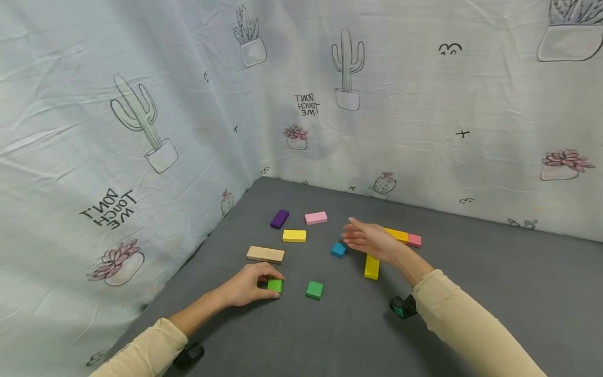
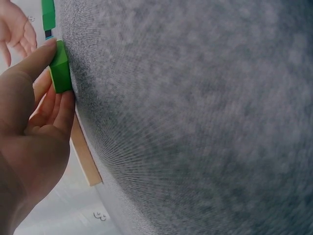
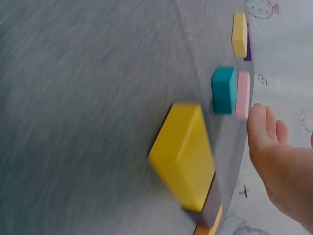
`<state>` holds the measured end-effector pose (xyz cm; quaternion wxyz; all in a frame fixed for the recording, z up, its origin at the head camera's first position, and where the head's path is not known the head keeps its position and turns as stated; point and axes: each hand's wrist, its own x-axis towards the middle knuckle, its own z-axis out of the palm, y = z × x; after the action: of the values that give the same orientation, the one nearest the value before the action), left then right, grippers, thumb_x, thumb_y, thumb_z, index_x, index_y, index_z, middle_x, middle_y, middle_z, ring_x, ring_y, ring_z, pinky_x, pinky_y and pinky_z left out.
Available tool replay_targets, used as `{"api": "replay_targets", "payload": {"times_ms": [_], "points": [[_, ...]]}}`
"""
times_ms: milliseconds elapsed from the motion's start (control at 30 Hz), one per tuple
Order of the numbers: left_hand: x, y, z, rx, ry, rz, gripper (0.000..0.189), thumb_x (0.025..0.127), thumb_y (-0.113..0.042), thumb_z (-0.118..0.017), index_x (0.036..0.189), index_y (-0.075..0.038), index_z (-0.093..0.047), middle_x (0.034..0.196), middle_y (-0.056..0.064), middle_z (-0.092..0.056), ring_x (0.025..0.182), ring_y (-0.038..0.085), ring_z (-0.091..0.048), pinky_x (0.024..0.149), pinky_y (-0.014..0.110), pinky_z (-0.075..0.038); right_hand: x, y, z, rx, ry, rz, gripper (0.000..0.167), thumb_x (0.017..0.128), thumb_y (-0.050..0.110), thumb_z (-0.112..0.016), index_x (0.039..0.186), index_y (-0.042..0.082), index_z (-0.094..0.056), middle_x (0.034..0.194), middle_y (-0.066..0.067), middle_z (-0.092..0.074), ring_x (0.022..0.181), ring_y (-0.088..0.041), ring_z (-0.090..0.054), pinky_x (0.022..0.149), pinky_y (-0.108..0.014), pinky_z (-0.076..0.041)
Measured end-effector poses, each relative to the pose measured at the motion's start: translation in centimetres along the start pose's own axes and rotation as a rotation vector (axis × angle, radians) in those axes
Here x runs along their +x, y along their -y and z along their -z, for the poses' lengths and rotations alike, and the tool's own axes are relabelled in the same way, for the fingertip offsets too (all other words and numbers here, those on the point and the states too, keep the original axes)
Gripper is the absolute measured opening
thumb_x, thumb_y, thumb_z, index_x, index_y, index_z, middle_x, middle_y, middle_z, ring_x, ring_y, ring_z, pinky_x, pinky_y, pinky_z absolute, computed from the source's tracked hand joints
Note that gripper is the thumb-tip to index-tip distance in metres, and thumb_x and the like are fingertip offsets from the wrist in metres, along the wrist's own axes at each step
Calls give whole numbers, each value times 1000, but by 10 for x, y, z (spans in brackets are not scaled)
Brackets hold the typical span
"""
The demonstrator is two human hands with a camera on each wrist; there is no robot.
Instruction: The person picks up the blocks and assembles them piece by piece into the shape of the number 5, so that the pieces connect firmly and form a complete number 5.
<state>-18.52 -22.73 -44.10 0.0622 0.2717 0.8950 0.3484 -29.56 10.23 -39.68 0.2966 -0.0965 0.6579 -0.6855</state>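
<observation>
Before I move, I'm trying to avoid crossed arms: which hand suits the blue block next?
Probably the right hand: it is empty and close to the blue block, while the left hand pinches the light green block farther away.

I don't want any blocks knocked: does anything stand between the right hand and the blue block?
Nothing visible does. In the head view, the right hand has its fingers close by the blue block; the nearer yellow block lies toward the wrist, and the pale pink block lies farther back.
</observation>
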Motion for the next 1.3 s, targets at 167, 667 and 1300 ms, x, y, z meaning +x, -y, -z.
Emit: {"api": "replay_targets", "payload": {"times_ms": [167,667,1300], "points": [[1,1,1,-2,4,5,31,84,-19,-76,112,-7,-67,108,0,-64,94,11,-57,83,29,-51,14,1,-20,22,-21,-20,55,106,30,-34,142,-12,-30,138,-30,-37,126,-37,-41,105,-38,-35],[0,-1,0,7,-6,-6,32,84,-19,-76,111,-7,-67,107,0,-64,95,11,-58,84,28,-50,48,-16,-65,33,-17,-21,46,105,24,-40,138,-9,-39,132,-29,-45,125,-37,-44,103,-39,-38],[-1,-1,-1,-10,-9,-7,32,83,-20,-76,111,-7,-67,106,-1,-63,95,10,-59,84,29,-51,69,-27,-104,-236,90,152,44,90,1,-65,132,-4,-52,123,-18,-57,112,-27,-54,93,-36,-47]]}}
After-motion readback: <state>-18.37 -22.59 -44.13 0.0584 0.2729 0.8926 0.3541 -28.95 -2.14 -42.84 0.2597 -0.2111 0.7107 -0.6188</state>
